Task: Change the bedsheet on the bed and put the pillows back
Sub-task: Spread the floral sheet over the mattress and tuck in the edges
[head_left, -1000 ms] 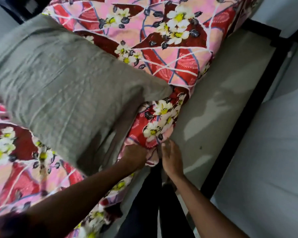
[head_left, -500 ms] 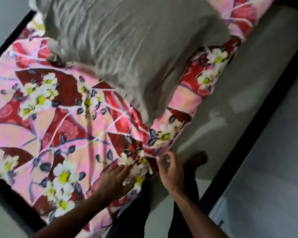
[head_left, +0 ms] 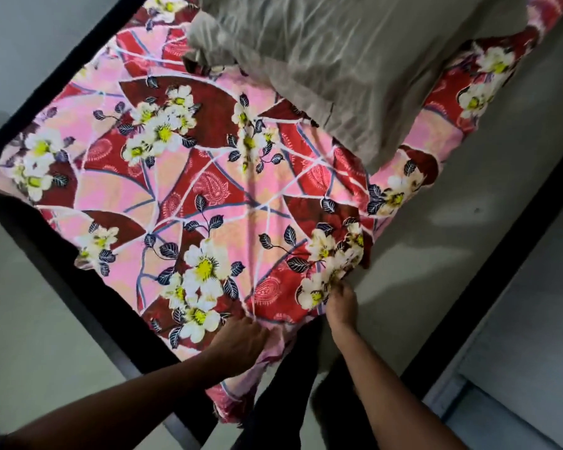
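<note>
The floral bedsheet (head_left: 208, 190) covers the bed, its near edge hanging crumpled over the dark frame (head_left: 78, 287). A grey pillow (head_left: 338, 60) lies on it at the far right, cut off by the top edge. The right hand (head_left: 342, 306) pinches the sheet's near-right corner, its fingertips buried in the folds. The left hand (head_left: 241, 339) sits on the near hem, but it is blurred and I cannot tell whether it grips or presses.

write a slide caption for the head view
Left hand and right hand grip the near edge of the floral bedsheet; a grey pillow lies on it.
</note>
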Action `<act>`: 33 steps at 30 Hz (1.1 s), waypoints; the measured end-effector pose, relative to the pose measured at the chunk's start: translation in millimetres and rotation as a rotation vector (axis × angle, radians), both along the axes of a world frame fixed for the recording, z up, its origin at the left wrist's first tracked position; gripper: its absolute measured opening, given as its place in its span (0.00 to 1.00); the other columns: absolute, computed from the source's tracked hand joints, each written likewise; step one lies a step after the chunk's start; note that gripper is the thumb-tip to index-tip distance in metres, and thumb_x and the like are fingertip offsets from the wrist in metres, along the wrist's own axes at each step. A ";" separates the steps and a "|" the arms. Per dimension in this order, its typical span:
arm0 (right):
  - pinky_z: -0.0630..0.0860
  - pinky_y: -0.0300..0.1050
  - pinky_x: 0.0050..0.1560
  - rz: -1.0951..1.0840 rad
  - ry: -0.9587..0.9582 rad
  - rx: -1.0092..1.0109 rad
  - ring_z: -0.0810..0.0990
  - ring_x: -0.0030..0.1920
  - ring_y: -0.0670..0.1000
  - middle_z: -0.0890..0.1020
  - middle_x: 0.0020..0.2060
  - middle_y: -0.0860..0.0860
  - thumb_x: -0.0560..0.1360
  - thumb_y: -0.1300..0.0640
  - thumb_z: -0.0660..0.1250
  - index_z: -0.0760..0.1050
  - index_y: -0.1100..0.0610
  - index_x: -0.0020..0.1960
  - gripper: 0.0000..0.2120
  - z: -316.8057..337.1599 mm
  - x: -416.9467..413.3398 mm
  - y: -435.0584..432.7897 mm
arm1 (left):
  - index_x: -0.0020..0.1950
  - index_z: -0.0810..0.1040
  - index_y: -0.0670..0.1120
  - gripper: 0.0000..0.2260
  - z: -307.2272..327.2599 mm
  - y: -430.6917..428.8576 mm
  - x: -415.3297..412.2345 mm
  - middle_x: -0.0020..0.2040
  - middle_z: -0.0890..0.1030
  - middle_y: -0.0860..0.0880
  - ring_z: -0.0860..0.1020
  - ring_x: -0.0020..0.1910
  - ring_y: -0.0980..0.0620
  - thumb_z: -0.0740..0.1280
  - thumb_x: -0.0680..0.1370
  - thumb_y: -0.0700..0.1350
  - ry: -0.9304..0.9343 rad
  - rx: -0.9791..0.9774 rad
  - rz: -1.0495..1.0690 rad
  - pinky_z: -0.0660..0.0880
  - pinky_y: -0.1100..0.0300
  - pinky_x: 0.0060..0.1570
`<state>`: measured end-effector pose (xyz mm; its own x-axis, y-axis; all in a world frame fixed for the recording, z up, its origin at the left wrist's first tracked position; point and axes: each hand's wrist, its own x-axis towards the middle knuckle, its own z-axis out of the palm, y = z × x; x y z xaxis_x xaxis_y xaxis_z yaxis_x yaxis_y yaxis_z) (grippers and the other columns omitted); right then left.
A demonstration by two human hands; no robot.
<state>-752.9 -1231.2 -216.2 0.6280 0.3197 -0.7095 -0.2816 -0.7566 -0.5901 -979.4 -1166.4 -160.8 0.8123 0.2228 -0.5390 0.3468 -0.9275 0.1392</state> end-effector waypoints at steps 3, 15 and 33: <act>0.73 0.52 0.54 0.084 -0.099 -0.096 0.79 0.57 0.65 0.81 0.59 0.63 0.84 0.55 0.56 0.78 0.60 0.62 0.16 -3.9 -2.6 -22.7 | 0.30 0.71 0.47 0.09 2.1 -5.0 -29.0 0.23 0.73 0.49 0.74 0.21 0.48 0.66 0.69 0.45 0.027 -0.041 -0.021 0.64 0.63 0.20; 0.77 0.55 0.52 0.033 -0.298 -0.304 0.80 0.57 0.65 0.81 0.58 0.60 0.77 0.42 0.65 0.74 0.59 0.60 0.22 13.8 -12.3 -79.1 | 0.44 0.76 0.50 0.07 0.7 -80.0 -76.8 0.35 0.81 0.52 0.79 0.28 0.49 0.61 0.74 0.51 -0.132 -0.038 0.046 0.68 0.61 0.24; 0.77 0.48 0.39 0.818 -0.832 0.067 0.76 0.49 0.53 0.77 0.50 0.52 0.69 0.45 0.74 0.75 0.52 0.56 0.20 36.5 -300.5 -64.1 | 0.67 0.69 0.50 0.14 19.9 48.1 -161.3 0.62 0.76 0.47 0.74 0.59 0.46 0.56 0.84 0.54 0.134 0.319 -0.239 0.71 0.51 0.53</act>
<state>-1053.3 -1295.3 -179.7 0.4806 0.8654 -0.1419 0.7677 -0.4934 -0.4089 -1140.7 -1118.3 -140.9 0.7890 0.2095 -0.5776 0.1124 -0.9734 -0.1996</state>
